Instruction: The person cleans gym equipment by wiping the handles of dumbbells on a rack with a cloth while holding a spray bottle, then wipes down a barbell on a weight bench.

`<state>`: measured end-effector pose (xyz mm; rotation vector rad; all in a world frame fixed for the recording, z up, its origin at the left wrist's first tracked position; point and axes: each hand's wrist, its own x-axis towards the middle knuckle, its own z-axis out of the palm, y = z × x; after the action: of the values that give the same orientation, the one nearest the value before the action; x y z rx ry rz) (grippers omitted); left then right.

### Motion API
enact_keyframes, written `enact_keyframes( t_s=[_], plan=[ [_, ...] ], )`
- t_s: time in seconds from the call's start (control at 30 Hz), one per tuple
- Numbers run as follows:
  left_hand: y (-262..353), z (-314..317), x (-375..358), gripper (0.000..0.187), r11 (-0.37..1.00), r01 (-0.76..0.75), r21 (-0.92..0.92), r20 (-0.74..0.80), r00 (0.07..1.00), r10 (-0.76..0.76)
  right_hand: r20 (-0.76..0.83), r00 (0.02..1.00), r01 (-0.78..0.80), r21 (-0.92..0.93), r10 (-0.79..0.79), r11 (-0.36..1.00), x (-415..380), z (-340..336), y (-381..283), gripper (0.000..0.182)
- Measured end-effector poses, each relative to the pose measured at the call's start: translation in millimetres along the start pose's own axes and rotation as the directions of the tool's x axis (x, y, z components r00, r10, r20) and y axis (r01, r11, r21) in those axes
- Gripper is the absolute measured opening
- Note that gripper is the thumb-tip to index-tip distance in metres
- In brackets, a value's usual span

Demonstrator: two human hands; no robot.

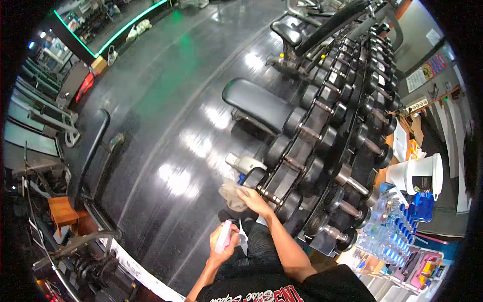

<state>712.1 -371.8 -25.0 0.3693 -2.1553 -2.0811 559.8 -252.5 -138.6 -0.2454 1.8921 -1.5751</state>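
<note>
My right hand [255, 202] is closed on a bunched grey-beige cloth [232, 195], held beside the end of a dumbbell [269, 194] on the lower tier of the rack. The cloth overlaps the edge of that dumbbell's black head in this view. Lower and to the left, my left hand [219, 240] grips a slim white-and-pink object [224, 236] upright in front of my body; its kind I cannot tell. Just beyond the cloth, a white object with a blue part [245, 163] lies near the rack's foot.
A two-tier rack [314, 221] of dumbbells runs away along the right. A black padded bench [259, 103] stands against it. Farther right are a white bucket [425, 173] and several water bottles [385, 221]. A wooden stool [63, 211] and gym machines stand at left.
</note>
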Motion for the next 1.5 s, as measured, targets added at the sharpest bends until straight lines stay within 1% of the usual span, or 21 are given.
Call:
enact_keyframes(
  t_s=[0.07,0.1,0.17,0.23,0.33,0.43,0.5,0.53,0.6,0.63,0.7,0.8,0.9,0.97,1.03,1.1,1.17,1.23,1.3,1.37,1.5],
  plan=[
    [13.0,3.8,-4.0,0.010,1.000,0.003,-0.010,0.023,1.000,-0.003,-0.131,0.982,-0.085,0.345,0.138,0.935,-31.6,-6.6,22.0,0.051],
    [20.0,4.2,-4.9,0.010,1.000,-0.011,0.008,0.042,0.999,0.010,-0.156,0.967,-0.089,0.538,0.203,0.838,-41.0,-10.5,42.1,0.053],
    [27.0,4.9,-8.1,0.012,1.000,-0.016,-0.025,0.034,0.999,0.017,-0.183,0.913,-0.137,0.703,0.364,0.697,-64.2,-22.5,48.5,0.054],
    [31.8,3.4,-11.3,0.014,0.998,-0.024,-0.060,0.027,0.999,0.026,-0.156,0.907,-0.130,0.779,0.391,0.614,-91.5,-34.0,0.2,0.048],
    [41.2,-0.7,-14.0,0.018,0.996,-0.071,-0.059,0.012,0.997,0.072,-0.129,0.954,-0.067,0.787,0.269,0.613,-109.2,-51.0,-12.1,0.045],
    [63.9,-6.3,-25.0,0.020,0.985,-0.173,0.012,-0.066,0.983,0.174,-0.032,0.965,-0.130,0.803,0.260,0.582,-125.2,-61.3,-38.0,0.050],
    [85.5,-12.9,-30.4,0.021,0.932,-0.288,0.222,-0.052,0.951,0.306,-0.092,0.988,-0.020,0.715,0.122,0.699,-122.0,-59.4,-55.8,0.049],
    [90.1,-16.4,-34.4,0.021,0.927,-0.297,0.229,-0.064,0.946,0.318,-0.081,0.991,-0.018,0.711,0.107,0.703,-120.7,-56.2,-72.5,0.049],
    [95.3,-23.1,-43.8,0.023,0.967,-0.231,0.111,-0.126,0.962,0.244,-0.081,0.996,0.074,0.545,-0.035,0.835,-116.7,-52.9,-102.8,0.048],
    [99.9,-27.7,-47.9,0.023,0.967,-0.231,0.112,-0.128,0.961,0.244,-0.078,0.996,0.073,0.545,-0.036,0.835,-110.8,-51.7,-110.9,0.048],
    [110.0,-41.8,-56.1,0.023,0.974,-0.200,0.106,-0.191,0.957,0.217,0.037,0.996,0.048,0.510,-0.078,0.859,-101.2,-44.3,-118.2,0.047],
    [110.5,-72.3,-68.0,0.022,0.970,-0.204,0.133,-0.200,0.953,0.228,0.205,0.978,-0.082,0.560,-0.042,0.824,-93.0,-26.7,-118.9,0.048],
    [110.6,-101.8,-81.9,0.025,0.947,-0.223,0.232,-0.241,0.930,0.278,0.240,0.971,-0.171,0.625,0.021,0.762,-96.4,5.6,-115.3,0.052],
    [103.5,-124.2,-95.1,0.040,0.908,-0.294,0.299,-0.297,0.875,0.382,0.241,0.970,-0.161,0.639,0.002,0.752,-99.8,41.0,-106.2,0.050],
    [113.4,-144.9,-115.7,0.043,0.925,-0.256,0.280,-0.365,0.863,0.350,0.322,0.943,-0.325,0.830,0.087,0.452,-100.4,75.8,-95.3,0.048],
    [112.7,-163.3,-134.0,0.047,0.944,-0.225,0.242,-0.425,0.850,0.312,0.352,0.927,-0.375,0.878,0.130,0.298,-102.9,114.4,-87.5,0.054],
    [101.5,-189.5,-156.1,0.072,0.941,-0.225,0.252,-0.465,0.825,0.321,0.332,0.928,-0.372,0.868,0.171,0.329,-115.3,151.1,-99.2,0.057],
    [95.5,-213.3,-176.4,0.072,0.957,-0.210,0.202,-0.528,0.800,0.287,0.393,0.911,-0.411,0.843,0.125,0.348,-112.4,178.9,-91.5,0.055],
    [87.4,-236.7,-196.9,0.065,0.933,-0.165,0.319,-0.555,0.766,0.325,0.387,0.906,-0.422,0.798,0.171,0.431,-109.0,203.6,-87.1,0.051],
    [74.7,-254.6,-216.9,0.056,0.929,-0.129,0.348,-0.629,0.703,0.333,0.409,0.895,-0.444,0.780,0.177,0.441,-105.4,229.0,-89.3,0.047],
    [60.6,-282.1,-253.1,0.050,0.956,-0.102,0.276,-0.759,0.587,0.282,0.490,0.853,-0.510,0.705,0.181,0.493,-88.4,272.6,-99.1,0.045]
  ],
)
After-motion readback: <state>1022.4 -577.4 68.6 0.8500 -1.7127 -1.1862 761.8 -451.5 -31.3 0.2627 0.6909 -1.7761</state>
